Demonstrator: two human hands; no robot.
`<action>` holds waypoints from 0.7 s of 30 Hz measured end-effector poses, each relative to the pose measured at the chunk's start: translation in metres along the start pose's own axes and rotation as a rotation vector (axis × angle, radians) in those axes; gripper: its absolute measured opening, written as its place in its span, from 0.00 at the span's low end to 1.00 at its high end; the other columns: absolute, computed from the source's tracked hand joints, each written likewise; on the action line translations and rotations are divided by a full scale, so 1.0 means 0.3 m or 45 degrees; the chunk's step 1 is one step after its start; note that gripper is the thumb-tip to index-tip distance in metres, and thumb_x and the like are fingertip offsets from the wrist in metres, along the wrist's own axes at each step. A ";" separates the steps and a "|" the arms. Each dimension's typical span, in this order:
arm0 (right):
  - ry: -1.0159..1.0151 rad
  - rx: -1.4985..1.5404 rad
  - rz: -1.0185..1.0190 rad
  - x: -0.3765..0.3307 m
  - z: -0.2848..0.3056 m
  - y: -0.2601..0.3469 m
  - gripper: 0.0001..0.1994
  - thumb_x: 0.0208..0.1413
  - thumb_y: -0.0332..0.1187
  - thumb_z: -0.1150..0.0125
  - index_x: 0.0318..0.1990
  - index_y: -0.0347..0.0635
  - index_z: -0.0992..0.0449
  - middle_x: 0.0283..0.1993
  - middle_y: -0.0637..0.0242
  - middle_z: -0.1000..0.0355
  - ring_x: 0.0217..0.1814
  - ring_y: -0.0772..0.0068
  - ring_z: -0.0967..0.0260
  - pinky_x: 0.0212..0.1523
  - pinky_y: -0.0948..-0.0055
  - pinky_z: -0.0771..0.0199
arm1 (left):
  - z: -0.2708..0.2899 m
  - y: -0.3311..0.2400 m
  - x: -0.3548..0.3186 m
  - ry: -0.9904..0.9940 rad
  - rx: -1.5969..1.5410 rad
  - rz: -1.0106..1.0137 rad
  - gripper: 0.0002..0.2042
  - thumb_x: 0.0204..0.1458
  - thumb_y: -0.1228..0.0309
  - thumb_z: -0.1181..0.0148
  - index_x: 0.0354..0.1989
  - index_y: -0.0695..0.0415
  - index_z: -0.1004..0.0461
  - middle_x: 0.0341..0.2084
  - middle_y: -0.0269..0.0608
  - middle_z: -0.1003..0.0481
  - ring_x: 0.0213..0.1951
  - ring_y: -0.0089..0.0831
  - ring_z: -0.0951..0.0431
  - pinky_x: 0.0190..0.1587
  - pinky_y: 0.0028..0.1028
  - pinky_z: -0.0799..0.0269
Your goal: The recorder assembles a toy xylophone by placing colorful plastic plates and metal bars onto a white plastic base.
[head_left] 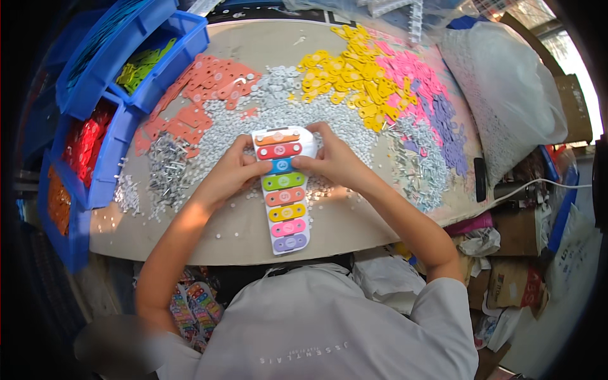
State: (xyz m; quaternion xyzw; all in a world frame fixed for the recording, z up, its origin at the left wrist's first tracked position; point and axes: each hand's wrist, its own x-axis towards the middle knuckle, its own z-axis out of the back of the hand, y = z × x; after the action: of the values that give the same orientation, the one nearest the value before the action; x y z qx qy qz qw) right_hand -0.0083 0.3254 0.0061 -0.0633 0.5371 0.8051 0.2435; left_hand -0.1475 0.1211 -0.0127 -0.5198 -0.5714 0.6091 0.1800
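Loose white washers (278,111) litter the table (354,228) around your hands, yellow bars (345,76) at 1 o'clock, salmon bars (209,79) at 11, blue bins (107,158) at 9. The toy xylophone (283,189) lies centre-table, long axis 12-to-6, narrow purple end toward you. Your left hand (229,171) and right hand (329,159) pinch its blue bar (282,166) from either side (fingertips probably pressing; detail blurred).

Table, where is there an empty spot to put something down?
The round beige table is bare along its near edge, either side of the white toy xylophone board with coloured bars, and at the far left rim. The middle is crowded with small white washers and coloured plastic bars.
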 end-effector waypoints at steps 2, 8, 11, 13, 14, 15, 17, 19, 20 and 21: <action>0.057 0.059 0.040 0.015 0.000 -0.024 0.36 0.52 0.44 0.24 0.60 0.34 0.37 0.32 0.63 0.25 0.29 0.76 0.28 0.28 0.73 0.29 | -0.014 0.002 -0.003 0.002 -0.040 -0.011 0.26 0.58 0.66 0.33 0.59 0.57 0.40 0.20 0.25 0.31 0.19 0.11 0.38 0.19 0.17 0.51; 0.052 -0.103 0.064 0.028 0.002 -0.023 0.36 0.51 0.46 0.25 0.58 0.32 0.37 0.46 0.44 0.22 0.47 0.52 0.21 0.46 0.61 0.22 | -0.017 0.016 0.003 -0.020 0.017 -0.057 0.24 0.60 0.66 0.35 0.59 0.57 0.40 0.20 0.26 0.29 0.18 0.10 0.39 0.19 0.17 0.51; 0.029 -0.133 0.092 0.020 -0.003 -0.028 0.36 0.51 0.47 0.25 0.58 0.32 0.37 0.44 0.43 0.22 0.46 0.49 0.20 0.45 0.60 0.21 | -0.021 0.013 -0.001 -0.011 -0.003 -0.039 0.23 0.61 0.71 0.38 0.60 0.61 0.42 0.27 0.38 0.21 0.27 0.16 0.26 0.27 0.18 0.38; 0.023 -0.129 0.101 0.020 -0.013 -0.041 0.36 0.51 0.47 0.26 0.58 0.32 0.37 0.43 0.42 0.22 0.45 0.48 0.20 0.44 0.59 0.21 | -0.025 0.027 -0.001 -0.019 -0.039 -0.085 0.22 0.61 0.72 0.38 0.59 0.61 0.41 0.28 0.39 0.21 0.29 0.17 0.24 0.30 0.19 0.34; -0.038 -0.152 0.160 0.022 -0.022 -0.054 0.36 0.52 0.46 0.26 0.59 0.32 0.37 0.40 0.48 0.22 0.39 0.57 0.22 0.39 0.63 0.23 | -0.026 0.032 0.002 -0.021 -0.035 -0.094 0.22 0.61 0.72 0.38 0.59 0.61 0.41 0.28 0.39 0.21 0.29 0.17 0.24 0.30 0.19 0.34; -0.098 -0.176 0.220 0.021 -0.027 -0.065 0.35 0.53 0.46 0.26 0.59 0.33 0.37 0.36 0.53 0.23 0.34 0.66 0.23 0.34 0.67 0.25 | -0.026 0.035 0.010 -0.034 -0.025 -0.095 0.22 0.61 0.71 0.38 0.59 0.60 0.40 0.27 0.36 0.21 0.26 0.15 0.28 0.26 0.17 0.39; -0.105 -0.187 0.204 0.012 -0.029 -0.062 0.34 0.55 0.45 0.27 0.60 0.34 0.37 0.32 0.55 0.23 0.31 0.67 0.25 0.33 0.68 0.26 | -0.019 0.056 0.014 -0.055 -0.011 -0.106 0.22 0.61 0.69 0.37 0.59 0.60 0.39 0.26 0.33 0.22 0.23 0.12 0.31 0.23 0.16 0.44; -0.105 -0.196 0.188 -0.008 -0.029 -0.034 0.33 0.56 0.43 0.28 0.61 0.35 0.37 0.29 0.57 0.24 0.29 0.68 0.26 0.31 0.68 0.28 | 0.000 0.092 0.014 -0.145 0.191 -0.179 0.24 0.61 0.69 0.37 0.61 0.62 0.39 0.26 0.33 0.22 0.23 0.12 0.31 0.24 0.17 0.44; -0.186 -0.173 0.136 -0.027 -0.014 -0.019 0.32 0.56 0.43 0.29 0.61 0.37 0.37 0.27 0.56 0.24 0.29 0.63 0.25 0.31 0.65 0.27 | -0.009 0.108 0.007 -0.242 0.266 -0.238 0.24 0.62 0.69 0.38 0.63 0.62 0.39 0.24 0.30 0.24 0.23 0.11 0.34 0.24 0.17 0.45; -0.268 -0.146 0.081 -0.045 0.008 -0.017 0.31 0.57 0.43 0.30 0.61 0.38 0.36 0.25 0.54 0.25 0.28 0.59 0.23 0.31 0.62 0.27 | -0.018 0.094 -0.019 -0.247 0.268 -0.243 0.24 0.62 0.69 0.38 0.63 0.62 0.39 0.24 0.30 0.24 0.23 0.11 0.34 0.24 0.17 0.45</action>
State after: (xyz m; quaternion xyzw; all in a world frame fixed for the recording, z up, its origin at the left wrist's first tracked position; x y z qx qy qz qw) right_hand 0.0061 0.3249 0.0077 0.0248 0.4636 0.8440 0.2686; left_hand -0.1303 0.1113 -0.0342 -0.3801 -0.5658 0.6930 0.2347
